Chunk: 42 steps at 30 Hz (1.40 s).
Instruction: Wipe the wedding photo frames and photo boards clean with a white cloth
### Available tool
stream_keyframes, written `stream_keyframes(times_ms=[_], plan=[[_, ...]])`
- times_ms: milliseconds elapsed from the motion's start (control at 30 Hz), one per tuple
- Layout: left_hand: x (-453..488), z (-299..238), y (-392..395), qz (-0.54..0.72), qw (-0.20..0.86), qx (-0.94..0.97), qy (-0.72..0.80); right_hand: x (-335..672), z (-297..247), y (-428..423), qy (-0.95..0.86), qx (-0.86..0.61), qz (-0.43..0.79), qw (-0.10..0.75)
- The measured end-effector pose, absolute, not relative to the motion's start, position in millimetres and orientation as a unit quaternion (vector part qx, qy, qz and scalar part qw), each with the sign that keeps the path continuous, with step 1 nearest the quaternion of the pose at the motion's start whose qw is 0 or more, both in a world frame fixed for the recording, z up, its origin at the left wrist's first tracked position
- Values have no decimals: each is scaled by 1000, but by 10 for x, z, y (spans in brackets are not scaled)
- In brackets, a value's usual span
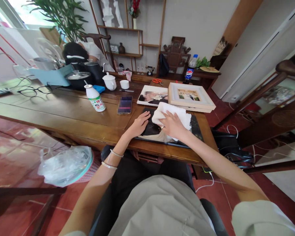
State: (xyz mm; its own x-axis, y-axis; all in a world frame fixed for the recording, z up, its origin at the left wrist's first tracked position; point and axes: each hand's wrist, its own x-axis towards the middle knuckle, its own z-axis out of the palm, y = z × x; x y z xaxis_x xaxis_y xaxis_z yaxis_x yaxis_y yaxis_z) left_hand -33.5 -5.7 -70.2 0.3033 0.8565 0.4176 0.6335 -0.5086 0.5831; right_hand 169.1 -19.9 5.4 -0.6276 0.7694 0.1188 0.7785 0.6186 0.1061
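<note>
A dark, glossy picture panel [196,127] with a pale shape along its lower part lies flat near the table's front edge. My left hand [140,124] rests on its left side, fingers stretched out and holding nothing. With my right hand [173,126], which wears a ring, I press a bunched white cloth [182,113] onto the panel. The cloth and hand hide the panel's middle. Just behind it lie a photo print [153,95] and a white-framed picture [206,101] side by side. A phone [125,105] lies left of the panel.
On the wooden table [108,126] stand a white drink bottle [95,100], a white teapot [109,82], a small cup [124,84] and glasses [35,91]. Orange scissors [156,80] lie behind the photo. A cola bottle [189,70] stands farther back. A bagged bin [88,168] is on the floor. Another person [90,50] sits across.
</note>
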Motion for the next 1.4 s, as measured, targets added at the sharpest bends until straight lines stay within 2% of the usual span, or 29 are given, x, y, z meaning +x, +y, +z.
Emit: stream_keyframes(times_ms=[233, 333, 467, 700, 1000, 1200, 1400], plan=[[-351, -660, -81, 355, 174, 797, 457, 1557, 34, -1009, -945, -325, -39, -6], [-355, -646, -90, 351, 178, 798, 456, 1648, 80, -1069, -956, -292, -1, 10], [-337, -648, -88, 350, 170, 794, 467, 1798, 121, -631, -946, -315, 29, 67], [-328, -663, -93, 347, 161, 790, 479, 1714, 98, 351, -924, -376, 46, 58], [-330, -677, -73, 351, 144, 792, 478, 1325, 189, 626, -942, -316, 71, 91], [-327, -662, -97, 354, 156, 790, 476, 1988, 100, 430, -932, -351, 51, 72], [-344, -675, -77, 355, 160, 792, 470, 2847, -1, 165, -900, -431, -18, 53]])
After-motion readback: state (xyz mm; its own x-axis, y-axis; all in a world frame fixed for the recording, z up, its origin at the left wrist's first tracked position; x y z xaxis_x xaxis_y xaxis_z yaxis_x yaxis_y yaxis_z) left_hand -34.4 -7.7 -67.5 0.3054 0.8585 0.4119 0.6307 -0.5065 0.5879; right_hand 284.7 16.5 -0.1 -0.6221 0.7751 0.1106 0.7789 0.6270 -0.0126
